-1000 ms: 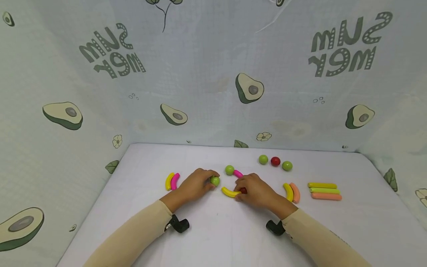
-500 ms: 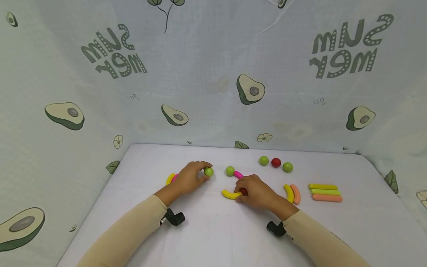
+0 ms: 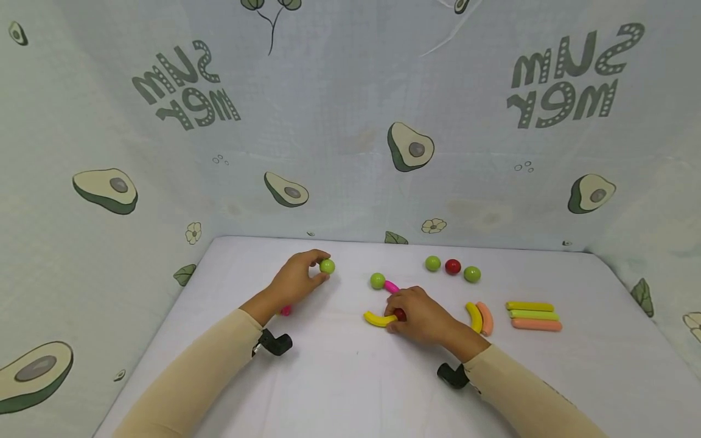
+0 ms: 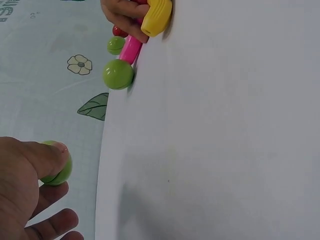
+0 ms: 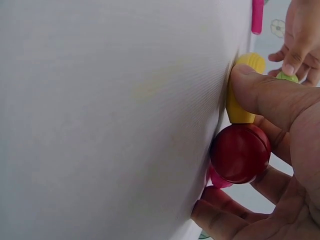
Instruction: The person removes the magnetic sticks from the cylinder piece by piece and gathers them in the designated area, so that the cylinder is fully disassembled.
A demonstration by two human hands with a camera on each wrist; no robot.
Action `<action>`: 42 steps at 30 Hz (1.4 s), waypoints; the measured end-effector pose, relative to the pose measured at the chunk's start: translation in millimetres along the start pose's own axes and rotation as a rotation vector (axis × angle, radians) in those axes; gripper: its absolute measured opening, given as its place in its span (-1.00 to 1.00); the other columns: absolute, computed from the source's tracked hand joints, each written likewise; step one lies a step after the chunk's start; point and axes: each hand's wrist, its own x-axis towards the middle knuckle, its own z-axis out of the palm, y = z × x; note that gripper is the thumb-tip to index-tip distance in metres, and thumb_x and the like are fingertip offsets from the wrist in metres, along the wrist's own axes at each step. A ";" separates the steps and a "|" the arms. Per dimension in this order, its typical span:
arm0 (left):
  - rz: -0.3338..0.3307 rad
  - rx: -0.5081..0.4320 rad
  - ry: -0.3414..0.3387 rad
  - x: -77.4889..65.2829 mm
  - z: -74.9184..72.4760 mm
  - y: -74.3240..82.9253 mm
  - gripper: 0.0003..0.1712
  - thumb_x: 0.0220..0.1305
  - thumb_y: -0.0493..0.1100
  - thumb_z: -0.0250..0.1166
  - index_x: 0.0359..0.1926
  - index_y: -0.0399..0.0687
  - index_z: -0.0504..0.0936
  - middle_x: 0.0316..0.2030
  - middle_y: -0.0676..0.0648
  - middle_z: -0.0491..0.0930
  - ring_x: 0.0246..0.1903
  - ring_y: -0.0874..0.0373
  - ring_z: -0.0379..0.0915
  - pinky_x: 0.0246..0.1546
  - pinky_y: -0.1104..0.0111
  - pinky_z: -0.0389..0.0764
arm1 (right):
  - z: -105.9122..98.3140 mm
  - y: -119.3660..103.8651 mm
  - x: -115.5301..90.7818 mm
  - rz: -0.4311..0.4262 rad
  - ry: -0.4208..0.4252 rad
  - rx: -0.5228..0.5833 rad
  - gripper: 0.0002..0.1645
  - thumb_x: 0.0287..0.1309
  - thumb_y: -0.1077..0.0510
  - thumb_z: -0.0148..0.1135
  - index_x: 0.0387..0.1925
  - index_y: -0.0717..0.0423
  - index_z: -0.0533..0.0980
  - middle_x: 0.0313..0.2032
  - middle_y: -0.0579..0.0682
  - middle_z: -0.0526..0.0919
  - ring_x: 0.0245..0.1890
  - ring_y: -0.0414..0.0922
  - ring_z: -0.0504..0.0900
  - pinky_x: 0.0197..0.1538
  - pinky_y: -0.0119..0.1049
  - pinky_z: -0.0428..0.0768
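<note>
In the head view my left hand (image 3: 298, 280) pinches a green ball (image 3: 327, 266) between thumb and fingers, over the left part of the white table. The left wrist view shows the thumb pressed on this ball (image 4: 62, 172). My right hand (image 3: 418, 313) is low at the table's middle, its thumb and index finger about a yellow banana-shaped piece (image 5: 240, 102). Directly behind that piece, under the curved fingers, sits a dark red ball (image 5: 240, 154). A pink stick (image 3: 391, 286) pokes out past the right fingers, its end beside another green ball (image 3: 377, 280).
Two green balls and a red ball (image 3: 452, 266) line the back right. Right of my right hand lie a yellow curved piece (image 3: 474, 317) and an orange one (image 3: 485, 319), then three straight sticks (image 3: 533, 314). A pink piece (image 3: 286, 311) shows partly beneath my left wrist.
My left hand has carried the green ball leftward and back, away from the middle, and its arm now covers most of the yellow and pink pieces at left. My right hand has stayed put.
</note>
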 end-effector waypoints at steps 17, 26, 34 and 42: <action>-0.127 0.006 0.013 10.7 -14.6 -28.1 -0.47 0.35 -0.11 0.43 0.29 -0.06 0.55 0.13 -0.10 0.63 0.15 -0.09 0.49 0.18 0.03 0.55 | -1.9 -2.5 -0.9 0.008 0.001 0.005 -0.79 0.06 0.11 0.60 -0.31 -0.19 0.68 0.01 -0.12 0.66 0.21 0.08 0.44 0.27 -0.02 0.50; -0.148 -0.002 0.023 14.1 -17.9 -38.3 -0.46 0.36 -0.13 0.41 0.30 -0.08 0.53 0.15 -0.15 0.61 0.18 -0.13 0.48 0.21 0.00 0.52 | -1.5 -2.1 -1.6 0.001 0.011 0.003 -0.78 0.05 0.11 0.61 -0.32 -0.19 0.68 0.02 -0.11 0.66 0.21 0.07 0.44 0.28 -0.02 0.50; -0.165 0.000 0.015 21.2 -19.6 -46.9 -0.48 0.38 -0.14 0.39 0.30 -0.11 0.53 0.16 -0.19 0.60 0.21 -0.14 0.46 0.25 0.01 0.49 | -0.9 -2.6 -1.1 0.012 0.016 0.001 -0.77 0.03 0.10 0.62 -0.32 -0.21 0.67 0.00 -0.14 0.66 0.21 0.06 0.44 0.26 -0.04 0.51; -0.182 0.001 0.015 27.1 -19.2 -56.2 -0.51 0.39 -0.18 0.35 0.29 -0.16 0.53 0.16 -0.22 0.60 0.24 -0.20 0.43 0.29 -0.04 0.43 | -0.9 -2.1 -0.2 0.019 0.006 -0.004 -0.77 0.04 0.09 0.62 -0.33 -0.21 0.67 -0.02 -0.15 0.65 0.19 0.04 0.45 0.24 -0.06 0.53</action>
